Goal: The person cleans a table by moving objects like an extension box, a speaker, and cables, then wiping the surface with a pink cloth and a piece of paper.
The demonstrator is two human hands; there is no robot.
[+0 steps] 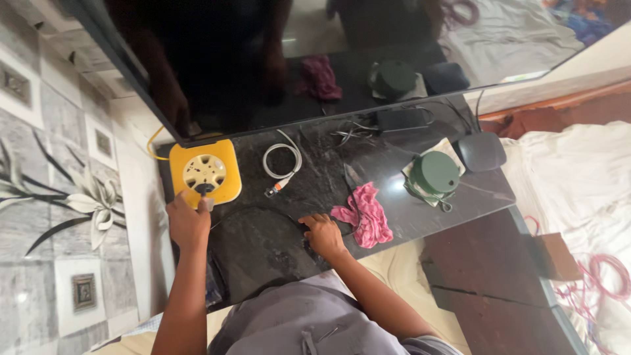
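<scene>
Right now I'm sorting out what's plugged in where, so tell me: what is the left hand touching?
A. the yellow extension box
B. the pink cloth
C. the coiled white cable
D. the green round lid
A: the left hand holds a small plug against the front edge of the yellow extension box, while the pink cloth, the green round lid and the coiled white cable lie apart from it on the dark counter.

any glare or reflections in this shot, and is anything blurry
Head view: the dark screen behind the counter mirrors the pink cloth and green round lid; a soft sheen lies on the black stone counter near the lid; the left hand at the yellow extension reel and the right hand look slightly soft; edges bend from wide-angle distortion.
</scene>
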